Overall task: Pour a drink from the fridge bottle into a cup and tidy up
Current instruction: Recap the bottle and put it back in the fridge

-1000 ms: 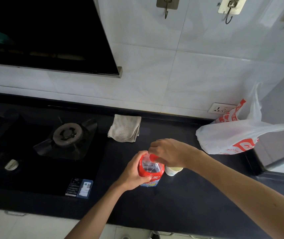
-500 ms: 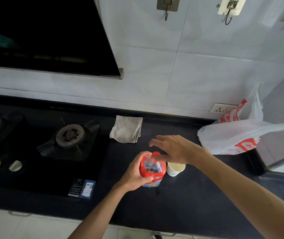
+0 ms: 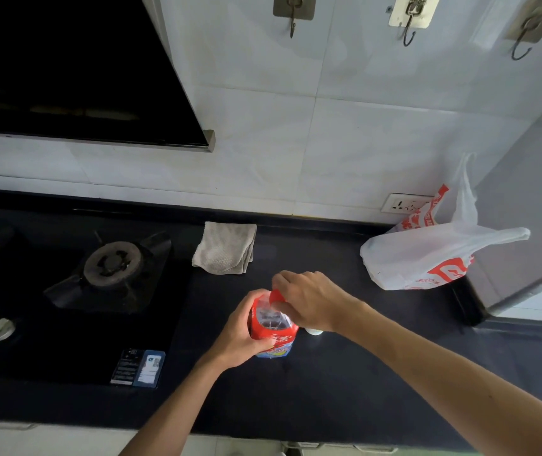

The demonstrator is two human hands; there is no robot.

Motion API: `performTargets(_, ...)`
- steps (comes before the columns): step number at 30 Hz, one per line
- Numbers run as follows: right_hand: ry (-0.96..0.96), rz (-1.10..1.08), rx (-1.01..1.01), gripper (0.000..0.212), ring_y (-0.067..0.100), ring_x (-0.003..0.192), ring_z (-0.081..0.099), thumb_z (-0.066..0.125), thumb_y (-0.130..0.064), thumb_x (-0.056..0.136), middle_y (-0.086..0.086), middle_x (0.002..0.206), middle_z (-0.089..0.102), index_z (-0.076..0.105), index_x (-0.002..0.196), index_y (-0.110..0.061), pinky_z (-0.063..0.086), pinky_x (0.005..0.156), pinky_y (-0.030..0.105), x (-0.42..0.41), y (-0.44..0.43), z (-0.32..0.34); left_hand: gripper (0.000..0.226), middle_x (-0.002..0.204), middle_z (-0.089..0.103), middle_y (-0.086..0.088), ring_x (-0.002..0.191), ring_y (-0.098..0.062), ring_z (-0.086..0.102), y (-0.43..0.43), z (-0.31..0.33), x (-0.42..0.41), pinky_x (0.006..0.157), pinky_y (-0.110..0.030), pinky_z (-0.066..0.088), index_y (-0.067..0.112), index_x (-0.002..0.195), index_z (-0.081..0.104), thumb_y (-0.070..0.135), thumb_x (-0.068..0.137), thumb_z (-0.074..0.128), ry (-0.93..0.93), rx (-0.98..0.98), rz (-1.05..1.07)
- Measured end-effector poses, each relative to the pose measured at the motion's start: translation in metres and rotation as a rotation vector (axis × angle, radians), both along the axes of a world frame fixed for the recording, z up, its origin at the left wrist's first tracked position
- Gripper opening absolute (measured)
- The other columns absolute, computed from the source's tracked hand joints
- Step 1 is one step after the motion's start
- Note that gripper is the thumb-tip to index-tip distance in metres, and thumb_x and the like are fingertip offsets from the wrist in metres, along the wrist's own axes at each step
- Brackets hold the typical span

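while the left hand is wrapping its fingers round the bottle and keeping it upright on the surface, the right hand is pinching the red cap, probably twisting it, so the lower fingers should be bracing firmly. the cup is sitting just behind the right fingers, mostly hidden. half a second ago those fingers were spreading loose and the cup was showing.

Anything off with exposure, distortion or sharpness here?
Head view: wide-angle distortion bows the edges of the black countertop; light is even on the white tiled wall, but the black gas hob sinks into shadow; the red-labelled clear plastic bottle is sharp; the right hand, pinching the red cap, hides most of the white cup.
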State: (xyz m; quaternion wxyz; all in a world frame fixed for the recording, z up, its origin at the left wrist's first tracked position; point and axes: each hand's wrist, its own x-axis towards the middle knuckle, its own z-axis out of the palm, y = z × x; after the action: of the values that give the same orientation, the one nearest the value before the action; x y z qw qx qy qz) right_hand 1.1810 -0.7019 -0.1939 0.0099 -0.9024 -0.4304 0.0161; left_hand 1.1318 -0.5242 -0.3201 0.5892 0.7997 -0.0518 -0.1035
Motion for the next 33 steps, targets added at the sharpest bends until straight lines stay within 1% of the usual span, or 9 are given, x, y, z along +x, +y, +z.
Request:
performTargets(4, -0.175, -0.095, 0.043, 0.042, 0.022, 0.046, 0.053, 0.056, -0.052, 0.093, 0.001, 0.066, 0.058, 0.054, 0.082, -0.011, 0.033, 0.043, 0.028, -0.006, 0.000, -0.017, 0.081, 0.127, 0.057, 0.010, 0.120, -0.014, 0.060, -0.001, 0.003, 0.000, 0.089, -0.029, 0.058, 0.038, 0.134, 0.042, 0.005, 0.072, 0.082, -0.003, -0.006, -0.019)
performTargets(6, -0.244, -0.136, 0.039, 0.047, 0.022, 0.042, 0.053, 0.058, -0.057, 0.090, -0.001, 0.060, 0.056, 0.052, 0.074, -0.013, 0.028, 0.043, 0.027, -0.005, 0.004, -0.022, 0.081, 0.127, 0.057, 0.010, 0.120, -0.013, 0.060, -0.001, 0.005, 0.000, 0.088, -0.027, 0.058, 0.044, 0.131, 0.041, 0.006, 0.072, 0.082, -0.001, 0.003, -0.024)
performTargets(10, -0.024, -0.091, 0.075, 0.046, 0.025, 0.072, 0.065, 0.050, -0.054, 0.096, 0.003, 0.099, 0.062, 0.053, 0.113, -0.012, 0.046, 0.059, 0.032, -0.001, 0.002, -0.017, 0.081, 0.125, 0.057, 0.016, 0.121, -0.014, 0.060, -0.001, 0.005, 0.000, 0.090, -0.030, 0.058, 0.044, 0.132, 0.041, 0.007, 0.072, 0.082, 0.013, -0.008, -0.017)
performTargets(13, 0.158, -0.035, 0.088, 0.048, 0.017, 0.074, 0.058, 0.058, -0.045, 0.095, -0.002, 0.112, 0.055, 0.044, 0.137, -0.026, 0.046, 0.065, 0.027, -0.002, -0.009, -0.002, 0.080, 0.123, 0.058, 0.017, 0.121, -0.013, 0.059, -0.001, 0.005, 0.000, 0.091, -0.030, 0.057, 0.042, 0.132, 0.041, 0.008, 0.072, 0.082, 0.021, -0.004, -0.014)
performTargets(15, 0.200, -0.019, 0.042, 0.042, 0.016, 0.076, 0.054, 0.056, -0.035, 0.099, -0.002, 0.113, 0.053, 0.047, 0.138, -0.027, 0.042, 0.066, 0.026, -0.001, -0.011, 0.002, 0.082, 0.125, 0.057, 0.013, 0.121, -0.013, 0.059, -0.001, 0.004, 0.000, 0.091, -0.031, 0.058, 0.039, 0.135, 0.040, 0.010, 0.071, 0.083, 0.029, 0.003, -0.015)
performTargets(18, 0.143, -0.003, 0.084, 0.034, 0.022, 0.082, 0.064, 0.055, -0.030, 0.100, 0.000, 0.113, 0.058, 0.053, 0.132, -0.021, 0.053, 0.067, 0.031, 0.000, -0.010, 0.000, 0.083, 0.127, 0.057, 0.010, 0.120, -0.014, 0.060, 0.000, 0.003, 0.000, 0.091, -0.033, 0.058, 0.039, 0.136, 0.040, 0.013, 0.071, 0.084, 0.028, 0.011, -0.015)
performTargets(27, 0.005, -0.274, 0.149, 0.044, 0.024, 0.067, 0.060, 0.046, -0.056, 0.096, 0.000, 0.089, 0.062, 0.050, 0.100, -0.013, 0.053, 0.063, 0.038, -0.013, -0.001, -0.028, 0.075, 0.124, 0.060, 0.006, 0.116, -0.017, 0.063, -0.003, 0.004, -0.002, 0.091, -0.037, 0.059, 0.030, 0.133, 0.045, 0.004, 0.072, 0.081, -0.026, -0.016, 0.002)
performTargets(31, 0.143, -0.072, 0.192, 0.045, 0.021, 0.080, 0.063, 0.057, -0.045, 0.096, 0.000, 0.111, 0.059, 0.050, 0.132, -0.019, 0.054, 0.066, 0.033, -0.001, -0.013, -0.020, 0.077, 0.123, 0.059, 0.009, 0.117, -0.019, 0.062, -0.004, 0.003, -0.003, 0.091, -0.040, 0.059, 0.034, 0.133, 0.045, 0.009, 0.070, 0.082, -0.010, -0.017, 0.022)
performTargets(33, 0.144, -0.009, 0.171, 0.045, 0.021, 0.077, 0.062, 0.058, -0.037, 0.097, 0.001, 0.110, 0.058, 0.050, 0.138, -0.023, 0.051, 0.063, 0.030, 0.004, -0.017, -0.019, 0.077, 0.123, 0.059, 0.010, 0.117, -0.017, 0.062, -0.005, 0.002, -0.003, 0.091, -0.039, 0.059, 0.035, 0.132, 0.045, 0.011, 0.069, 0.083, -0.009, -0.005, 0.035)
